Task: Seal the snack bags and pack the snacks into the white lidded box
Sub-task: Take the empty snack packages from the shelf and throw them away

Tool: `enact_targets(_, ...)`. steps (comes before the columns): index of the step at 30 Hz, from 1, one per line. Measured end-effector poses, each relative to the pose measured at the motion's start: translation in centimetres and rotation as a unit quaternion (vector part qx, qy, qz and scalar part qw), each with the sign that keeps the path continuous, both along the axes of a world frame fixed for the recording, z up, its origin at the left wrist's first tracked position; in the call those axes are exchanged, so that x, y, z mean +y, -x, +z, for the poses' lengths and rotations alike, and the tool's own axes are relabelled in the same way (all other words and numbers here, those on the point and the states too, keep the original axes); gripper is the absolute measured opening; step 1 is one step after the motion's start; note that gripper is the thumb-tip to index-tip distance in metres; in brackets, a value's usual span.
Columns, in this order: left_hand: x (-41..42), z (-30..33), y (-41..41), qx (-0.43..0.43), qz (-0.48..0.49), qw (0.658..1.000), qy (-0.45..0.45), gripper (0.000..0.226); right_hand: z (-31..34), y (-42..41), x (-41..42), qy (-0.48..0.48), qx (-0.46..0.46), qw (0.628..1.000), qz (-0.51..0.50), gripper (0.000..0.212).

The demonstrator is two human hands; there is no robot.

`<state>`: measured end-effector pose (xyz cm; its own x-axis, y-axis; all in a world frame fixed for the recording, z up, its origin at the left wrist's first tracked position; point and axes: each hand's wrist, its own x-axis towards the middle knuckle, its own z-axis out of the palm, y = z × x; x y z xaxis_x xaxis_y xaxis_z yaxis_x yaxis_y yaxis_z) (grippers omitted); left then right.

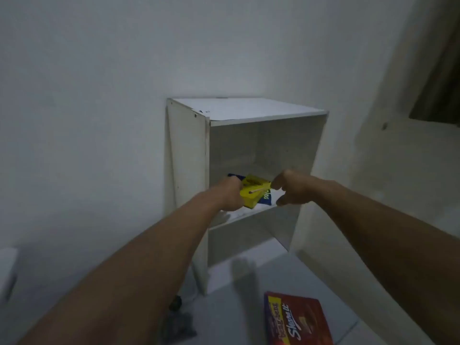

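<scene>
The left hand (230,195) grips the yellow bag (254,191) at the shelf's (239,216) front edge; the right hand (291,188) pinches its right corner, its other fingers loosely curled. Best to keep both grips firm and lift the bag level, clear of the blue bag (265,199) beneath. The white cabinet (189,150) stands against a grey wall on a pale floor; a red pack (298,319) lies on the floor in front

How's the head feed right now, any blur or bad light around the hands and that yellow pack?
Head view: dim, bluish light, soft focus throughout; left hand gripping the yellow pack and right hand are slightly smeared; a motion-blurred shadow crosses the floor; red box lettering partly legible; wide-angle bending at the edges.
</scene>
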<state>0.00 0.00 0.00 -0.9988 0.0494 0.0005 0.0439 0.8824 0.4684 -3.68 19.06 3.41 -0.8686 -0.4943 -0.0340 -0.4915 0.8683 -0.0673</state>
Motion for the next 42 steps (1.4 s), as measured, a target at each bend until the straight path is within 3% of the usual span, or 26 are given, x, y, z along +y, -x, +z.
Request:
enact_targets(6,0.3,-3.7,6.1,-0.033,0.044,0.998,-0.02,0.022,-4.7,5.2,-2.5,0.002,-0.006,1.0,0.0,0.049)
enact_targets(10,0.2,-5.8,8.7,-0.033,0.08,0.996,-0.007,0.021,-8.0,7.5,-3.7,-0.001,-0.053,0.998,0.013,0.065)
enact_targets(13,0.1,-6.6,9.9,-0.033,0.109,0.993,-0.004,0.02,-9.3,8.3,-3.1,-0.008,-0.075,0.997,0.012,0.063)
enact_targets(17,-0.3,-7.3,11.5,-0.027,0.133,0.991,-0.01,0.031,-10.0,9.2,-1.4,0.095,-0.053,0.994,-0.016,0.041)
enact_targets(21,0.0,-8.1,11.5,-0.032,0.12,0.992,0.012,0.027,-10.4,9.9,-0.3,0.181,-0.028,0.978,-0.099,0.027)
enact_targets(24,0.6,-8.9,11.0,-0.012,0.075,0.992,0.096,0.047,-10.3,10.1,-0.3,0.265,-0.057,0.945,-0.184,0.028)
enact_targets(28,0.7,-9.5,10.1,0.058,0.05,0.994,0.074,0.048,-10.5,9.9,0.4,0.408,-0.163,0.849,-0.294,0.031)
enact_targets(30,0.8,-9.7,9.6,0.035,0.01,0.993,0.113,0.081,-10.7,10.0,1.1,0.445,-0.179,0.817,-0.32,0.031)
enact_targets(32,1.1,-10.2,9.2,0.015,-0.032,0.975,0.218,0.105,-10.6,9.6,1.9,0.48,-0.192,0.785,-0.341,0.03)
enact_targets(34,1.6,-10.7,8.6,0.042,-0.048,0.961,0.268,0.091,-10.3,9.0,2.8,0.507,-0.211,0.759,-0.35,0.033)
enact_targets(37,2.5,-10.9,7.7,0.132,-0.064,0.959,0.243,0.042,-9.5,7.5,4.4,0.528,-0.236,0.738,-0.346,0.03)
enact_targets(42,5.0,-10.5,5.9,0.222,-0.122,0.946,0.203,0.025,-7.9,4.9,8.9,0.532,-0.22,0.732,-0.364,0.021)
